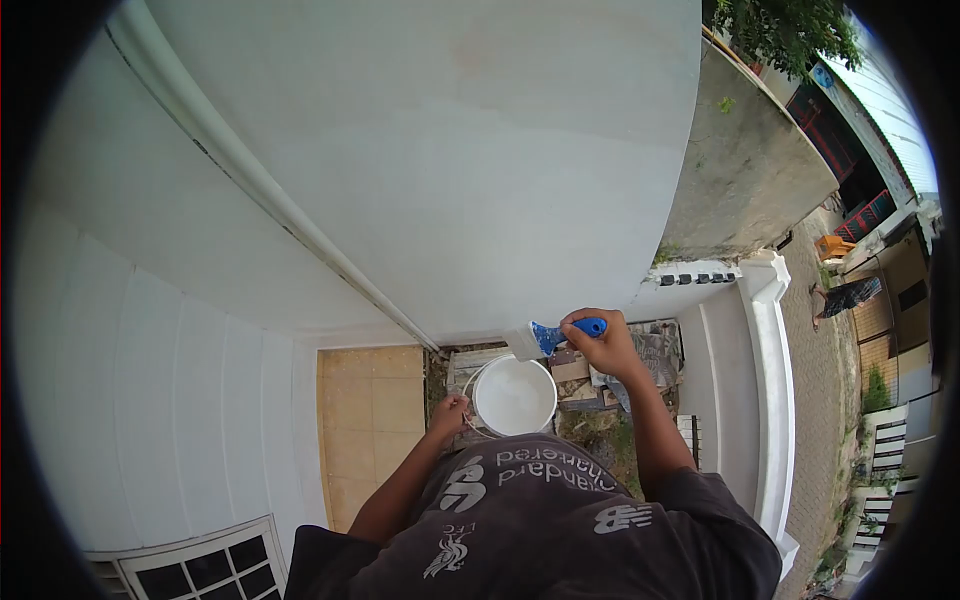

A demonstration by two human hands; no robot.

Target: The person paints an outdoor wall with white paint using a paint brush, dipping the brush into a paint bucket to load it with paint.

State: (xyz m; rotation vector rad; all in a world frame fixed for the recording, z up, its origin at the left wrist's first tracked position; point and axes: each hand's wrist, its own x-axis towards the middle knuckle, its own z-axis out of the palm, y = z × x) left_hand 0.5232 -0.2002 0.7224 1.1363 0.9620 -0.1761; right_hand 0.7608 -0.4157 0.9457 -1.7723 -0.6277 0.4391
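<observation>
My right hand is closed around the blue handle of a paintbrush. The bristles are coated white and point left, just above the far rim of a white bucket. White paint shows inside the bucket. At the bucket's left side, my left hand grips the thin wire handle. A tall white wall rises in front of both hands.
A white pipe runs down the wall at left. Tan floor tiles lie to the left of the bucket, and broken slabs lie to its right. A low white wall borders the street, where a person stands.
</observation>
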